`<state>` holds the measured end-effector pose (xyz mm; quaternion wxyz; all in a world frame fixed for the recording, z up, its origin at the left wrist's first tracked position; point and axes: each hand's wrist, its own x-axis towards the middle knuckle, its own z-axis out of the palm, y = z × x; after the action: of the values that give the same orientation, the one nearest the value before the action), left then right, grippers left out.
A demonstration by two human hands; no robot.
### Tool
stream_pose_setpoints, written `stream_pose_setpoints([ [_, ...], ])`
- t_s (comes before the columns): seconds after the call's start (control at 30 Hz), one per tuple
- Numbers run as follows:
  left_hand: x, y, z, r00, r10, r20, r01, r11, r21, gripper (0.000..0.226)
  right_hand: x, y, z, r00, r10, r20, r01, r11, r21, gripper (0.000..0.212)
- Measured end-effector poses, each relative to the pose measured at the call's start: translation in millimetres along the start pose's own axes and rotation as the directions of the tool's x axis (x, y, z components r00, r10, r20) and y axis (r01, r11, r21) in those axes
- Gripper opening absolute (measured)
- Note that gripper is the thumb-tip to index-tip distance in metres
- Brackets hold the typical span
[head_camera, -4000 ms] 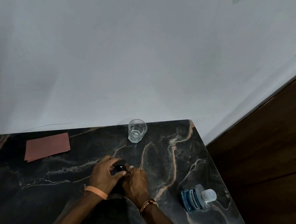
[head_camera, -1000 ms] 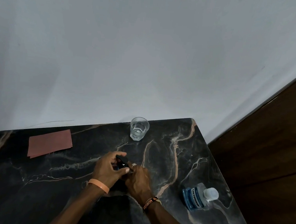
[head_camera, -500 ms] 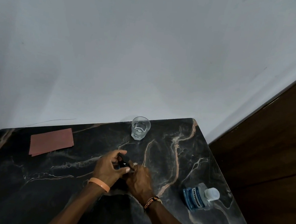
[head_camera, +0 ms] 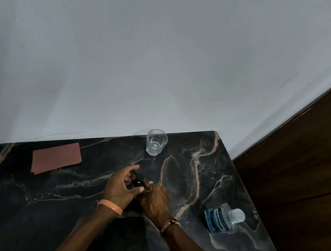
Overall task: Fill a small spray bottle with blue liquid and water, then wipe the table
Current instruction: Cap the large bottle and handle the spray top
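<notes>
Near the middle of the dark marble table [head_camera: 31,203], both my hands meet around a small black spray bottle [head_camera: 138,180]. My left hand [head_camera: 121,188] pinches its black top between thumb and fingers. My right hand [head_camera: 156,199], with a ring on one finger, curls round the bottle's lower part, which is mostly hidden. A clear bottle of blue liquid with a white cap [head_camera: 222,219] stands at the right. A glass with a little water [head_camera: 156,142] stands at the table's far edge.
A reddish-brown cloth [head_camera: 56,157] lies flat at the far left of the table. A white wall rises behind the table. A dark wooden panel [head_camera: 298,168] runs along the right side, close to the table's edge.
The hands stay together on the spray bottle. My left hand's fingers have shifted on the black top, which now shows more between thumb and forefinger. The view has moved slightly.
</notes>
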<state>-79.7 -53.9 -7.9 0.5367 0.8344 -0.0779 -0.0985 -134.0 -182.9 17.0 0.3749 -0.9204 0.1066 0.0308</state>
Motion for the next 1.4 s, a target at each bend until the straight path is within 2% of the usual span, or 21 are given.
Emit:
stream_pose_setpoints([
  [0.1, -1, -3, 0, 1.0, -0.013, 0.017, 0.014, 1.0, -0.021, 0.081, 0, 0, 0, 1.0, -0.005, -0.002, 0.005, 1.0, -0.004, 0.019],
  [0.23, 1, -4, 3, 0.999, 0.033, -0.021, -0.033, 0.999, -0.008, 0.076, 1, -1, 0, 0.999, -0.03, -0.017, 0.03, 1.0, 0.005, 0.012],
  [0.37, -2, -12, 4, 0.999, 0.048, 0.007, -0.048, 0.998, -0.033, 0.073, 0, 2, 0, 1.0, -0.029, -0.009, 0.029, 1.0, 0.001, 0.019],
  [0.5, -5, -16, 10, 0.996, 0.052, -0.07, -0.055, 0.997, -0.045, 0.062, -1, 1, -1, 0.998, -0.047, -0.051, 0.046, 0.999, -0.008, 0.023],
  [0.63, -1, -18, 11, 0.995, 0.08, -0.063, -0.082, 0.996, -0.022, 0.065, 1, 3, 0, 0.995, -0.074, -0.07, 0.07, 0.996, -0.046, 0.021],
  [0.73, -1, -20, 8, 0.995, 0.087, -0.056, -0.088, 0.996, -0.02, 0.068, 0, 1, 0, 0.993, -0.081, -0.089, 0.081, 0.997, -0.001, 0.018],
  [0.9, -1, -21, 9, 0.995, 0.073, -0.062, -0.073, 0.997, -0.008, 0.065, 0, 4, 1, 0.997, -0.041, -0.063, 0.043, 0.999, 0.022, 0.018],
  [1.1, -6, -14, 6, 0.996, 0.059, -0.064, -0.057, 0.998, 0.036, 0.049, -2, 2, -3, 0.999, -0.012, -0.035, 0.013, 1.0, 0.016, 0.026],
  [1.17, -10, -6, 7, 0.995, 0.065, -0.077, -0.062, 0.997, 0.04, 0.057, -3, -1, -6, 1.0, -0.01, -0.013, 0.011, 1.0, 0.024, 0.029],
  [1.27, -15, 2, 6, 0.997, 0.053, -0.062, -0.053, 0.999, 0.003, 0.079, 0, 0, -8, 0.998, 0.023, 0.061, -0.02, 0.999, -0.047, 0.044],
  [1.33, -19, 3, 5, 0.998, 0.059, -0.038, -0.06, 0.998, -0.015, 0.084, -2, 3, -8, 0.989, 0.083, 0.122, -0.072, 0.993, -0.092, 0.076],
  [1.4, -25, 3, 4, 0.997, 0.065, -0.028, -0.066, 0.997, -0.028, 0.084, -10, 8, -9, 0.982, 0.123, 0.146, -0.116, 0.992, -0.056, 0.093],
])
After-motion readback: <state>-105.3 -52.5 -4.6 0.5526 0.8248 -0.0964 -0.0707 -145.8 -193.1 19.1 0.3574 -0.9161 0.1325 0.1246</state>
